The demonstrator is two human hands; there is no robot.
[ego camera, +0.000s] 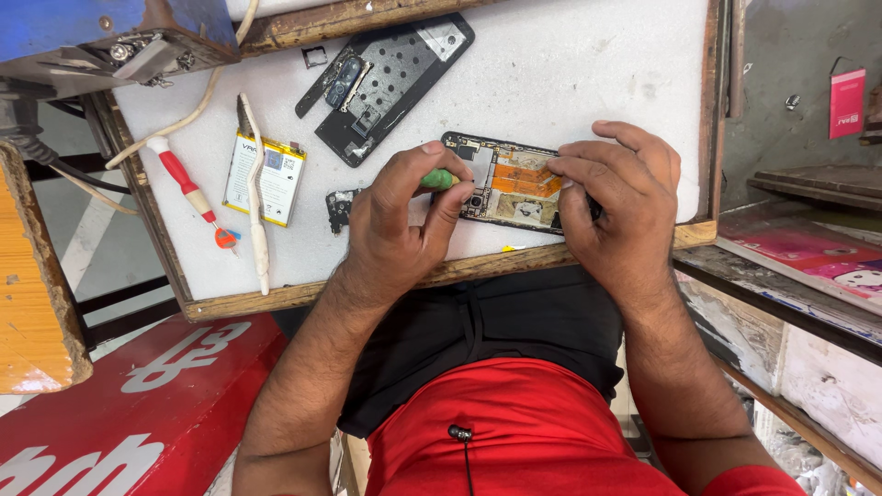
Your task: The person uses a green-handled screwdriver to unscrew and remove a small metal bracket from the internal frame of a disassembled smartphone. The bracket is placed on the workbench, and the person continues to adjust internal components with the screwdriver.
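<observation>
Working inside the opened phone (514,188): left hand (395,225) grips a green-handled tool (439,179), right hand (611,197) pins the frame (battery (266,179) lies apart); steadiness needed.

white wood-framed tray (588,64) carries open phone (510,184), back cover (395,83), battery (266,177), red screwdriver (188,188), white tweezers (255,193).

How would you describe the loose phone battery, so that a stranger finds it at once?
Start at the white work tray. On its left part, between the red-handled screwdriver and the opened phone, lies the battery. It alone is a flat white rectangle with yellow edges; a white tool crosses it.
</observation>
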